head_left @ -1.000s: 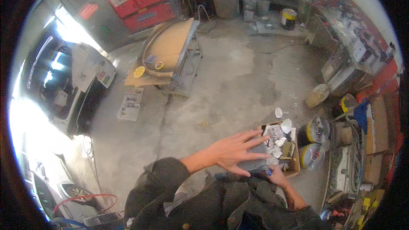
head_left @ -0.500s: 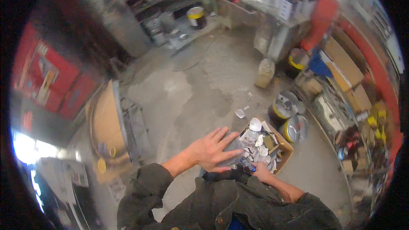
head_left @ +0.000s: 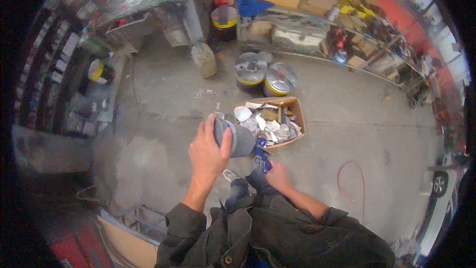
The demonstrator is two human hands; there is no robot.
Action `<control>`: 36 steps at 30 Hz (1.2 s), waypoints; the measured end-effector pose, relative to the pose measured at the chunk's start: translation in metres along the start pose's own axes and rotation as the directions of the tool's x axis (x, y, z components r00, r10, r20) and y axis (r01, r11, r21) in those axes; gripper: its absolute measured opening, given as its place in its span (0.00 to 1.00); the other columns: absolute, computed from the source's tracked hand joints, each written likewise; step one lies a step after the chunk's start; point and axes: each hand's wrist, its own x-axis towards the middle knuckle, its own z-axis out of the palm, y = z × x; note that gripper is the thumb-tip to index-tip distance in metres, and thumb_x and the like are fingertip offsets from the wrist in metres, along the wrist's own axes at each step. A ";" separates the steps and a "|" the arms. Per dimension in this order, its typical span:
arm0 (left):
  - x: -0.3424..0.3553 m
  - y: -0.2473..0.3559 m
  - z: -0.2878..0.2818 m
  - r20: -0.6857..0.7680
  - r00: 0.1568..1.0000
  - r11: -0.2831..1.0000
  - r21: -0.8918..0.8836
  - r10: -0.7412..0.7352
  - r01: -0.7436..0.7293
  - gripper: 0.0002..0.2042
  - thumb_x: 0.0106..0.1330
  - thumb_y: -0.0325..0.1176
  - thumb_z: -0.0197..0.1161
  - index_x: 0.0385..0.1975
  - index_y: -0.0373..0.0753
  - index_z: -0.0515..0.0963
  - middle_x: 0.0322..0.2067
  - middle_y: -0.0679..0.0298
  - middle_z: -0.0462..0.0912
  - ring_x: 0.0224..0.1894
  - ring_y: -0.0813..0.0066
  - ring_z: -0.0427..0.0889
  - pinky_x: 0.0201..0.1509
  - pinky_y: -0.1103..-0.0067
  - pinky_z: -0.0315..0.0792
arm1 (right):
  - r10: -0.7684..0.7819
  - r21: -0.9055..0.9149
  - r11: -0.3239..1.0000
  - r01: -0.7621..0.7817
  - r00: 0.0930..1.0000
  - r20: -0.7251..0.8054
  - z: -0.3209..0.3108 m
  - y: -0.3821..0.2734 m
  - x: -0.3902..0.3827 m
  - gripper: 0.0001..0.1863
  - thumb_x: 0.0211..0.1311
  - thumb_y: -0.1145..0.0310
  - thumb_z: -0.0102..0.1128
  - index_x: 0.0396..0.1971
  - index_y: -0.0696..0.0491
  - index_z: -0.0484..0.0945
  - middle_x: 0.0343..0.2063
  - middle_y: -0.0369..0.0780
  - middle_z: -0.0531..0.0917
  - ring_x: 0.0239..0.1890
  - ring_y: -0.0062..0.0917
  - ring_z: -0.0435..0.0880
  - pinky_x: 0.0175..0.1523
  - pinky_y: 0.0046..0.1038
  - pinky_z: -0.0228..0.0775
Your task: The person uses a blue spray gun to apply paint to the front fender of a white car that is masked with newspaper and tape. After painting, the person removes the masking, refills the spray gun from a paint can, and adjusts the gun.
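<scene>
My left hand [head_left: 208, 149] is curled over the lid end of a translucent grey cup [head_left: 243, 141], thumb on the near side and fingertips on the far side. The cup is tilted, its far end pointing right. In my right hand [head_left: 278, 176] is the handle of a blue spray gun [head_left: 262, 158], held just right of the cup in front of my body. The cup appears to meet the gun, though the joint is hard to make out. Beyond them an open cardboard box [head_left: 297, 111] on the floor holds crumpled paper and scraps.
Two lidded metal drums [head_left: 281, 78] with yellow bands stand behind the box. A low shelf [head_left: 307, 57] loaded with cartons and parts runs along the back. At left is a cluttered workbench [head_left: 148, 7]. A red hose [head_left: 340, 171] curves over the floor at right.
My view has swung to the right. The left hand, spread flat over the cup before, now curls around its lid end. The right hand still grips the spray gun.
</scene>
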 end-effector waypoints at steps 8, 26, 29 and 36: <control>0.007 -0.030 -0.010 -0.002 0.995 0.871 -0.484 -0.104 0.091 0.22 0.73 0.45 0.44 0.57 0.37 0.72 0.40 0.58 0.80 0.44 0.71 0.76 0.52 0.75 0.68 | 0.193 0.363 0.921 -0.144 0.976 -0.104 0.004 0.075 -0.014 0.17 0.57 0.59 0.68 0.23 0.58 0.79 0.13 0.35 0.71 0.19 0.18 0.67 0.25 0.30 0.60; -0.113 -0.154 -0.047 -0.092 0.815 0.727 -0.518 -0.572 0.451 0.26 0.76 0.48 0.40 0.58 0.33 0.72 0.52 0.59 0.75 0.53 0.70 0.72 0.58 0.75 0.64 | 0.425 -0.468 0.732 -0.496 0.868 -0.256 -0.045 0.180 0.078 0.19 0.58 0.55 0.63 0.39 0.55 0.80 0.37 0.49 0.84 0.41 0.46 0.84 0.44 0.45 0.76; -0.117 -0.169 -0.040 -0.088 0.811 0.715 -0.533 -0.579 0.452 0.25 0.76 0.48 0.40 0.58 0.33 0.72 0.51 0.59 0.75 0.52 0.70 0.72 0.57 0.75 0.66 | 0.405 -0.500 0.720 -0.481 0.876 -0.261 -0.054 0.165 0.087 0.19 0.59 0.55 0.63 0.40 0.55 0.79 0.37 0.50 0.83 0.41 0.46 0.84 0.44 0.45 0.76; -0.098 -0.160 -0.028 -0.018 0.828 0.651 -0.627 -0.561 0.428 0.24 0.76 0.47 0.40 0.58 0.35 0.72 0.49 0.59 0.75 0.47 0.71 0.75 0.53 0.76 0.69 | 0.278 -0.563 0.715 -0.414 0.908 -0.315 -0.083 0.142 0.093 0.18 0.58 0.56 0.64 0.40 0.54 0.77 0.41 0.47 0.81 0.39 0.43 0.84 0.41 0.44 0.77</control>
